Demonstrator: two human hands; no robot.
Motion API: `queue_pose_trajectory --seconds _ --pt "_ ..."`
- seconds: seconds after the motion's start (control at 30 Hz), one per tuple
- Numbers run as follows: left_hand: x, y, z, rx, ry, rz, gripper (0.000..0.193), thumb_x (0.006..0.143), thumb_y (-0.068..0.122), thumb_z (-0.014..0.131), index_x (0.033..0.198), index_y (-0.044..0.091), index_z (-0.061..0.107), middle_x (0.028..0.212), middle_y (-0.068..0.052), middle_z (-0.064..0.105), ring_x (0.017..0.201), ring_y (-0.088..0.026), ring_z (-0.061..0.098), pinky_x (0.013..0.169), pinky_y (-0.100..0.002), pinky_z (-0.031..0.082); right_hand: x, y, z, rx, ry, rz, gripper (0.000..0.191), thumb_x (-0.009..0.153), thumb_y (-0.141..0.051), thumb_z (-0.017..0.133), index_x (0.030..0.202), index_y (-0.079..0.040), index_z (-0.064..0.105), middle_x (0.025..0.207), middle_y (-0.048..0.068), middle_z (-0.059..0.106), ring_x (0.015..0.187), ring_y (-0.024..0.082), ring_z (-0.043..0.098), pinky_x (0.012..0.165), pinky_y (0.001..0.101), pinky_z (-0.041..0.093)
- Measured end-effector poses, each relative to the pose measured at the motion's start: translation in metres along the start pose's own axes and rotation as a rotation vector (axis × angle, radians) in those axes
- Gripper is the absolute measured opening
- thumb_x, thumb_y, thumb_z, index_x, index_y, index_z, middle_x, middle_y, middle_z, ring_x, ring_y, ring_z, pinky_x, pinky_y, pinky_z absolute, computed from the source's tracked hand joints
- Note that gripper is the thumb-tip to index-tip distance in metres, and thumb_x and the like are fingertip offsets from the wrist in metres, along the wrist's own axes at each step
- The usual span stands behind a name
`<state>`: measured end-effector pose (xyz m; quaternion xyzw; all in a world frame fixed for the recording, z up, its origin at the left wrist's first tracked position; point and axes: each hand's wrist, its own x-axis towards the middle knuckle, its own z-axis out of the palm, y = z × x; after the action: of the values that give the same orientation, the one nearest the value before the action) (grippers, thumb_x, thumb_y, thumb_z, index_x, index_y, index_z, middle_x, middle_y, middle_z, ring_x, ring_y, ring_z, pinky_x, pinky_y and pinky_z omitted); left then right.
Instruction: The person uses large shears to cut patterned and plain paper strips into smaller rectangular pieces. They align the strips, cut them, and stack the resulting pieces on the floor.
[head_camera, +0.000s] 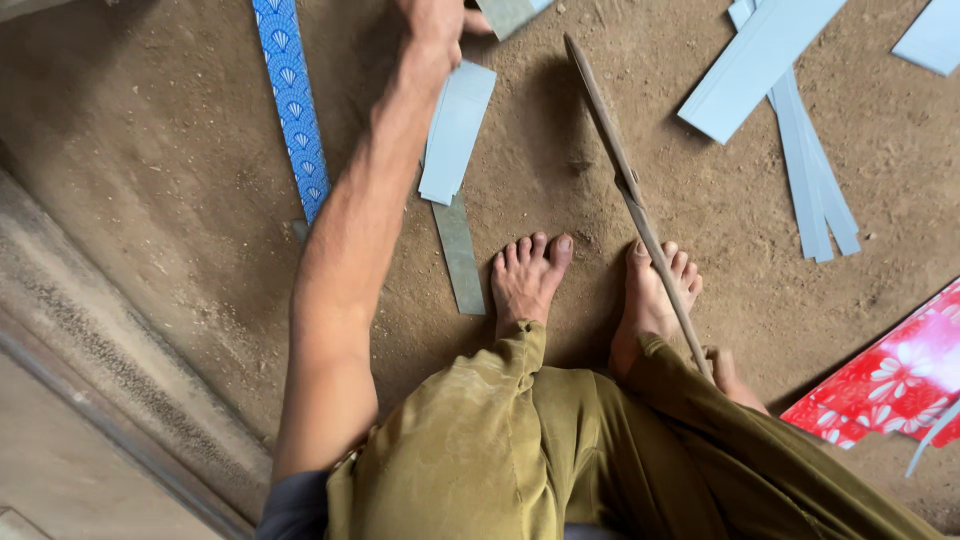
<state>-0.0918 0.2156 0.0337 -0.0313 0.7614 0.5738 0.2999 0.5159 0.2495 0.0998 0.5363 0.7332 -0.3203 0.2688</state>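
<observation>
My left hand (436, 22) reaches forward to the top edge of the view and pinches the corner of a grey strip (506, 12), most of which is cut off by the frame. Beside my right knee, my right hand (722, 368) grips the lower end of a long, thin brown blade (628, 185). The blade slants up and left over my right foot (655, 295), and its tip points at the dirt floor. A pale blue strip (458, 128) lies under my left forearm, over a narrow grey strip (460, 258). My bare left foot (525, 280) stands next to that grey strip.
A blue strip with a fan pattern (293, 105) lies on the dirt at the upper left. Several pale blue strips (815, 170) are spread at the upper right. A red flowered sheet (890, 385) lies at the right edge. A concrete ledge (95, 340) runs along the left.
</observation>
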Motion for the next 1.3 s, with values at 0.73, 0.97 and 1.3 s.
queue_pose_trajectory --seconds 0.73,0.97,1.3 --pt "-0.076 -0.018 0.046 -0.151 -0.132 0.161 0.084 0.096 -0.007 0.057 0.163 0.013 0.011 0.072 -0.004 0.067 0.046 -0.009 0.058 0.039 -0.031 0.06 0.011 0.009 0.007 0.354 -0.238 -0.156 0.047 0.09 -0.03 0.069 0.128 -0.007 0.054 0.103 0.01 0.068 0.089 0.02 0.067 0.082 0.0354 0.053" --pt "-0.075 -0.021 0.044 -0.16 -0.163 0.149 0.081 0.098 -0.008 0.057 0.163 0.013 0.013 0.073 -0.005 0.063 0.049 -0.009 0.057 0.041 -0.032 0.061 0.007 0.002 0.001 0.449 -0.275 -0.214 0.047 0.092 -0.03 0.065 0.131 -0.007 0.052 0.104 0.009 0.069 0.089 0.019 0.069 0.082 0.0343 0.054" --pt "-0.084 -0.003 0.051 -0.037 -0.118 -0.002 0.082 0.092 -0.006 0.059 0.161 0.016 0.019 0.078 -0.013 0.068 0.05 -0.014 0.063 0.038 -0.032 0.065 0.004 -0.023 -0.017 0.37 -0.365 -0.008 0.032 0.098 -0.032 0.062 0.117 -0.006 0.065 0.098 0.017 0.07 0.092 0.025 0.067 0.087 0.0393 0.054"
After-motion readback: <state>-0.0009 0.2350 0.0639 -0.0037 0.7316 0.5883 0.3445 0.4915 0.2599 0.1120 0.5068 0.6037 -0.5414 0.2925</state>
